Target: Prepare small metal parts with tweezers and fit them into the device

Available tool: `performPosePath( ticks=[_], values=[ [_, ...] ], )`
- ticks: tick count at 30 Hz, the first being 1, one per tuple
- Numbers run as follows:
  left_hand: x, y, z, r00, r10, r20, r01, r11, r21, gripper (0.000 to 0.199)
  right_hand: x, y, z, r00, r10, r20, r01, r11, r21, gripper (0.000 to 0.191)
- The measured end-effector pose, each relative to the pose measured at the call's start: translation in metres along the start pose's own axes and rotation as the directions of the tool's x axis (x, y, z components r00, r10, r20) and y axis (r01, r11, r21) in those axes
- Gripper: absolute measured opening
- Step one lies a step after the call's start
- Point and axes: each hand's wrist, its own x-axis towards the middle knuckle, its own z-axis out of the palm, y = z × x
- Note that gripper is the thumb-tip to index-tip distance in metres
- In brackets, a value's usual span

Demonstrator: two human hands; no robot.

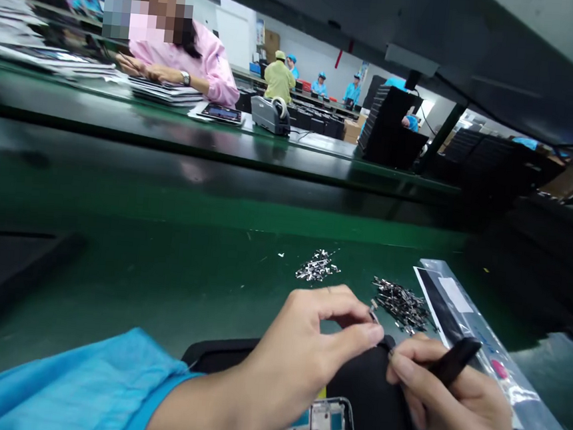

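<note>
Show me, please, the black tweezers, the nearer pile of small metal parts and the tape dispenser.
black tweezers (454,361), head view, middle of the shaft.
nearer pile of small metal parts (401,305), head view, pile's centre.
tape dispenser (271,115), head view, grey body.

Glossy green bench top (160,277), shiny metal bits (402,304), crinkly clear plastic bag (517,389).

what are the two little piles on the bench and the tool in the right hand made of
Piles: probably metal, small silvery bits that glint. Tool in the right hand: matte black, likely plastic or coated metal; too blurred to tell.
</note>
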Motion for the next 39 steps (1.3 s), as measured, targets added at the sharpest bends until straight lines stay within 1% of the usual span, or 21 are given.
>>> performPosePath(
  ticks=[3,4,7,8,10,13,15,16,18,20,22,25,27,29,30,32,34,35,36,38,39],
  values=[
    [-0.004,-0.004,0.002,1.0,0.013,0.008,-0.012,0.993,-0.114,0.015,0.0,-0.002,0.014,1.0,-0.029,-0.007,0.029,0.998,0.048,0.018],
    [-0.005,-0.005,0.002,1.0,0.014,-0.003,-0.014,0.989,-0.146,0.015,0.0,-0.003,0.018,0.999,-0.014,-0.031,0.016,0.998,0.067,0.018],
    [-0.007,-0.005,0.002,1.0,-0.023,-0.005,0.022,0.97,-0.241,0.014,-0.002,-0.006,0.027,0.991,0.095,-0.098,-0.083,0.989,0.121,0.022],
    [-0.008,-0.004,0.001,0.999,-0.04,0.007,0.041,0.964,-0.261,0.014,-0.002,-0.006,0.027,0.989,0.116,-0.094,-0.104,0.987,0.118,0.023],
    [-0.008,-0.001,-0.002,0.996,-0.079,0.029,0.084,0.958,-0.273,0.014,-0.002,-0.005,0.024,0.996,0.09,-0.013,-0.09,0.995,0.052,0.023],
    [-0.012,0.003,-0.008,0.985,-0.149,0.081,0.163,0.964,-0.211,0.014,0.0,-0.004,0.014,0.994,-0.002,0.113,0.017,0.991,-0.13,0.021],
    [-0.016,0.002,-0.011,0.969,-0.202,0.143,0.221,0.966,-0.134,0.014,0.002,-0.004,0.009,0.99,-0.04,0.138,0.066,0.979,-0.193,0.018],
    [-0.019,0.001,-0.012,0.96,-0.221,0.171,0.238,0.967,-0.09,0.014,0.003,-0.004,0.008,0.987,-0.043,0.154,0.073,0.978,-0.197,0.017],
    [-0.024,-0.003,-0.012,0.951,-0.238,0.199,0.24,0.971,0.016,0.015,0.003,-0.005,0.008,0.977,-0.008,0.215,0.048,0.982,-0.184,0.016],
    [-0.028,-0.009,-0.012,0.95,-0.229,0.212,0.208,0.971,0.116,0.014,0.001,-0.006,0.01,0.961,0.064,0.271,-0.015,0.984,-0.177,0.018],
    [-0.032,-0.014,-0.012,0.95,-0.219,0.221,0.18,0.967,0.182,0.014,-0.001,-0.006,0.011,0.945,0.139,0.295,-0.083,0.977,-0.194,0.023],
    [-0.034,-0.02,-0.013,0.965,-0.166,0.205,0.113,0.961,0.252,0.016,-0.005,-0.007,0.012,0.918,0.202,0.342,-0.124,0.964,-0.236,0.029],
    [-0.036,-0.024,-0.013,0.979,-0.078,0.189,0.014,0.947,0.32,0.018,-0.006,-0.008,0.012,0.905,0.227,0.36,-0.143,0.959,-0.245,0.029],
    [-0.038,-0.028,-0.013,0.982,0.047,0.184,-0.118,0.912,0.394,0.017,-0.007,-0.009,0.012,0.896,0.25,0.366,-0.169,0.956,-0.239,0.028],
    [-0.039,-0.03,-0.012,0.974,0.134,0.183,-0.201,0.881,0.427,0.017,-0.008,-0.009,0.013,0.896,0.262,0.358,-0.187,0.955,-0.232,0.028],
    [-0.042,-0.034,-0.011,0.941,0.286,0.18,-0.338,0.807,0.484,0.017,-0.008,-0.008,0.013,0.9,0.285,0.33,-0.219,0.95,-0.223,0.028],
    [-0.044,-0.035,-0.011,0.906,0.386,0.176,-0.419,0.75,0.512,0.018,-0.009,-0.007,0.014,0.899,0.297,0.322,-0.227,0.944,-0.238,0.028],
    [-0.046,-0.036,-0.011,0.894,0.411,0.178,-0.44,0.735,0.515,0.019,-0.009,-0.006,0.013,0.898,0.282,0.339,-0.201,0.946,-0.254,0.028],
    [-0.047,-0.037,-0.011,0.892,0.415,0.181,-0.445,0.734,0.512,0.019,-0.009,-0.005,0.013,0.899,0.258,0.354,-0.161,0.946,-0.281,0.029],
    [-0.049,-0.038,-0.012,0.894,0.411,0.181,-0.444,0.751,0.489,0.018,-0.01,-0.003,0.011,0.907,0.186,0.378,-0.051,0.939,-0.34,0.03],
    [-0.049,-0.038,-0.013,0.902,0.394,0.178,-0.429,0.766,0.478,0.017,-0.01,-0.002,0.01,0.909,0.143,0.391,0.013,0.929,-0.37,0.03]
  ],
)
